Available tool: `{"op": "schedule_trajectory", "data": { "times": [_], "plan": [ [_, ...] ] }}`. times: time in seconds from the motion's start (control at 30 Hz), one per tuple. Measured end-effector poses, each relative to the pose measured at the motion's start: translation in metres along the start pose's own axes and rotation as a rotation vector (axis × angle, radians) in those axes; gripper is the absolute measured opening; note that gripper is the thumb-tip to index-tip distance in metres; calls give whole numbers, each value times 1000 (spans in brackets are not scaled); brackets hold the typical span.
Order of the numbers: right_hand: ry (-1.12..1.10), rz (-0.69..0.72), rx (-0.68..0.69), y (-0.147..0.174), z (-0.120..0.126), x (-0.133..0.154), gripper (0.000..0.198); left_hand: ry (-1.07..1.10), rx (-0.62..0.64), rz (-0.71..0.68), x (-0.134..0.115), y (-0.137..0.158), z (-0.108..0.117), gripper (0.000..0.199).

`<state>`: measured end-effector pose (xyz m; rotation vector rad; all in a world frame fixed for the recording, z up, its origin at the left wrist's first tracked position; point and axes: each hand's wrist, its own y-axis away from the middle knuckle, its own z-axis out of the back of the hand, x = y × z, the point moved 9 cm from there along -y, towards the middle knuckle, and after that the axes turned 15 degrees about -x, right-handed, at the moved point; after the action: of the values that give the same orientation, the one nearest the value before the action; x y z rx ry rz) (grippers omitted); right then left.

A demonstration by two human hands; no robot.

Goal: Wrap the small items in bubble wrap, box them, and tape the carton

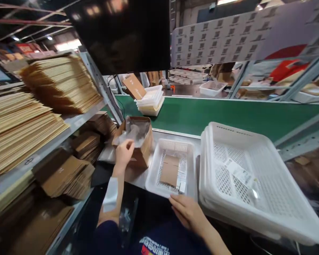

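Note:
My left hand (124, 153) is at the near side of an open cardboard box (141, 156), its fingers pinched on clear plastic film (135, 131) that fills the box top. Blur hides the exact grip. My right hand (187, 210) has its fingers stretched out, the tips at the front rim of a small white plastic basket (151, 177). Inside that basket lie a flat brown cardboard piece (170, 170) and, beside it, a white labelled packet (182, 179) in clear wrapping.
Right of the basket stands a stack of larger white baskets (271, 170), with a labelled packet (239, 173) in the top one. A green conveyor belt (186, 115) runs behind, carrying stacked white trays (151, 102). Padded envelopes (61, 83) and folded cartons (63, 173) fill the left shelves.

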<state>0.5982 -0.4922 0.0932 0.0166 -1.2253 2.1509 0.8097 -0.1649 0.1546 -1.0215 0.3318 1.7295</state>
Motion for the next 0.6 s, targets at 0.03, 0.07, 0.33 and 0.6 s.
{"op": "schedule_trajectory", "data": {
  "times": [0.03,0.07,0.33,0.6],
  "plan": [
    [-22,-42,-13,5,8,-3,41,-74,-94,-37,-10,-27,14,25],
    [-37,-95,-31,10,19,-8,45,-153,-133,-67,-19,-50,20,24],
    [283,-752,-410,159,160,-33,31,-264,-129,-44,-67,-99,20,25],
    [1055,-1074,-856,294,300,74,63,509,-118,-850,-284,59,-71,21]
  ]
}}
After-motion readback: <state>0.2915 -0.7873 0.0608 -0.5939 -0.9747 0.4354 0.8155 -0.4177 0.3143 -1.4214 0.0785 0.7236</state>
